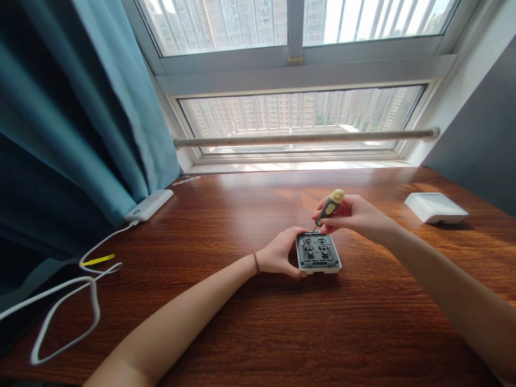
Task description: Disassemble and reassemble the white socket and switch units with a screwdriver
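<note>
A wall switch (319, 257) with a white rim and a bare dark grey inner plate lies on the wooden table. Its left side is gripped by my left hand (284, 252), the thumb at the near corner and the fingers at the far corner. My right hand (344, 217) holds a screwdriver (331, 207) with a grey and yellow handle, tilted, its shaft running down to the left. The tip meets the left part of the grey plate, close to a small screw; whether it sits in the screw head I cannot tell.
To the right on the table (226, 333) sits a white box-like piece (436, 207). A white power strip (150, 205) lies by the blue curtain (116, 107), its white cable (94, 306) looping at the left, near a yellow strip (98, 260). Behind the table is a window with a horizontal rail (298, 140).
</note>
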A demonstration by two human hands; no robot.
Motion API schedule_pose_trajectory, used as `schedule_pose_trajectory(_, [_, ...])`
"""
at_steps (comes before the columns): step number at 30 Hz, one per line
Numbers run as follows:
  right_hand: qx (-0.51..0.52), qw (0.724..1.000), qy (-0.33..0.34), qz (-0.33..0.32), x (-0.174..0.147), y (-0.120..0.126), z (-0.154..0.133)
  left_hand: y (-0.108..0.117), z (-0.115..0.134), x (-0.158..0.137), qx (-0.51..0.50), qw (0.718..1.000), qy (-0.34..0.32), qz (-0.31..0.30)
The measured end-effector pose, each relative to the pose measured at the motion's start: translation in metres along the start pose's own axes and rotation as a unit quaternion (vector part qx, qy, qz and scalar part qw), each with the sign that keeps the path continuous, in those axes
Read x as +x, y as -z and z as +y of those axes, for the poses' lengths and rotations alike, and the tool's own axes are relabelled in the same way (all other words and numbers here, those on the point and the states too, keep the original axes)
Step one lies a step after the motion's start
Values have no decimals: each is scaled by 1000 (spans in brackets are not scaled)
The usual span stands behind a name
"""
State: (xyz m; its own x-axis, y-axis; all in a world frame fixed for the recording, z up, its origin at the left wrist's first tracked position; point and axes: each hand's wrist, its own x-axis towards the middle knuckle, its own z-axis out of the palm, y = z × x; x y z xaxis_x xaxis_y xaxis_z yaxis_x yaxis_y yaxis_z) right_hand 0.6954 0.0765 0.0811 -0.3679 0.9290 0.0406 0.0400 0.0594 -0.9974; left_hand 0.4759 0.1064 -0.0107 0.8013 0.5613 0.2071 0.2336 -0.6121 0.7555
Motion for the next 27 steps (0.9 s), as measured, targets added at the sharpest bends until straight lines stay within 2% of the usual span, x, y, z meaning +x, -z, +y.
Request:
schedule_pose_trajectory(2, [-5,1000,-7,-7,-1,2,-2,0,-1,0,-6,1000,-5,1])
schedule_pose_trajectory(7, [-104,994,19,43,-6,-6,-2,0,-2,0,-21,1000,-20,-2])
schedule_pose_trajectory(12, [-238,956,58,159,-6,-13,5,1,1,0,-6,1000,-7,-1])
schedule_pose_trajectory(17, [-266,934,92,219,0,-15,16,1,1,0,-9,1000,1,-8])
schedule_pose_trajectory(20, [-232,948,88,202,1,-18,16,1,0,0,-6,1000,3,-10])
schedule_pose_trajectory(24, [-98,987,54,119,-1,-19,10,0,-1,0,-6,1000,3,-7])
schedule_pose_trajectory(27, [-65,994,67,50,-3,-16,7,0,0,0,-11,1000,-7,-4])
